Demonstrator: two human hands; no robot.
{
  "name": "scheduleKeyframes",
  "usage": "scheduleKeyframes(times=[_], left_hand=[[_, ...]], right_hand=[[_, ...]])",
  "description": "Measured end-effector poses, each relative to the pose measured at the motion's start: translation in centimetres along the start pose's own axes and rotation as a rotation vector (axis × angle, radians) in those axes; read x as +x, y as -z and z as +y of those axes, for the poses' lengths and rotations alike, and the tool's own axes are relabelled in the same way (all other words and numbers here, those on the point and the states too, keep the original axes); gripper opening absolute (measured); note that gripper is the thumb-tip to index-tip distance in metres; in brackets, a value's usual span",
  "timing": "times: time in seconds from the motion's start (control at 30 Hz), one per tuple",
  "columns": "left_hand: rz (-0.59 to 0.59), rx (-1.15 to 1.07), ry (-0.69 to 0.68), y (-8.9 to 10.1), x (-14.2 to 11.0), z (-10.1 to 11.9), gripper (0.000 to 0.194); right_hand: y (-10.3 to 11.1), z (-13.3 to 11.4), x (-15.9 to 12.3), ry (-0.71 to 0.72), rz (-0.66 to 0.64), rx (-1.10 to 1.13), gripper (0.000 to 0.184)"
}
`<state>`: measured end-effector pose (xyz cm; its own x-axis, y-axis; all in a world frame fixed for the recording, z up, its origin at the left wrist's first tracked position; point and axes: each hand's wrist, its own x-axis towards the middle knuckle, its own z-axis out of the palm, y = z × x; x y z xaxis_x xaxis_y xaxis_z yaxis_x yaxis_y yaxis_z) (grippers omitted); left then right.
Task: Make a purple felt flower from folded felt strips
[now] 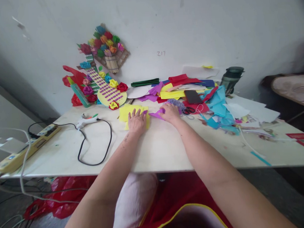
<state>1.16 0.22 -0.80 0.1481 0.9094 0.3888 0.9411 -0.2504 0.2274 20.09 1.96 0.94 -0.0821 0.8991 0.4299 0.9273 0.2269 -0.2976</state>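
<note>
Clock centred between the hands. Left hand lies palm down on the yellow crinkled paper sheet, fingers stretched out and slightly spread; I can't tell whether they pinch anything. A sliver of purple shows at its fingertips. Right hand has its fingers curled, looks closed on the purple soft paper piece; tips partly hidden. Purple sits at dead centre of the tabletop, pointing from the right hand toward 9 o'clock; yellow just left of it, showing mostly at 10 from the left hand.

Handling, my read: both near weightless, limp, crease and tear easily, not slippery. I'd take purple by its right end with a light pinch, and hold yellow down flat near its right edge rather than tug a corner.

Containers: dark green lidded bottle at 2 o'clock, upright, contents not readable. Teal glue bottle with yellow-green tip at 10, leaning, fill level unclear. Small stick-built cylindrical pot on the wall at 11, multicoloured paper flowers massed above it. Red plastic bag on the floor at 8, can't see what's inside.
</note>
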Motion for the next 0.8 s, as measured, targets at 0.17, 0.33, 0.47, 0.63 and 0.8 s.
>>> scheduleKeyframes(times=[0.17,0.33,0.47,0.63,0.8], left_hand=[[0.128,-0.135,0.026,-0.2,0.2,-0.3,0.043],[0.202,-0.331,0.211,0.2,0.8,-1.2,0.036],[0.236,-0.4,0.322,0.4,1.1,-2.3,0.041],[0.268,-0.444,0.345,0.3,1.0,-2.3,0.045],[0.289,-0.478,0.323,0.6,0.9,-1.6,0.048]], right_hand=[[-0.3,0.0,0.0,0.149,0.03,0.045,0.025],[-0.4,-0.4,-0.4,0.187,0.014,-0.041,0.018],[-0.6,-0.5,-0.6,0.165,-0.06,-0.095,0.018],[-0.9,-0.6,-0.6,0.122,-0.109,-0.132,0.022],[-1.0,-0.8,-0.6,0.086,-0.144,-0.151,0.023]])
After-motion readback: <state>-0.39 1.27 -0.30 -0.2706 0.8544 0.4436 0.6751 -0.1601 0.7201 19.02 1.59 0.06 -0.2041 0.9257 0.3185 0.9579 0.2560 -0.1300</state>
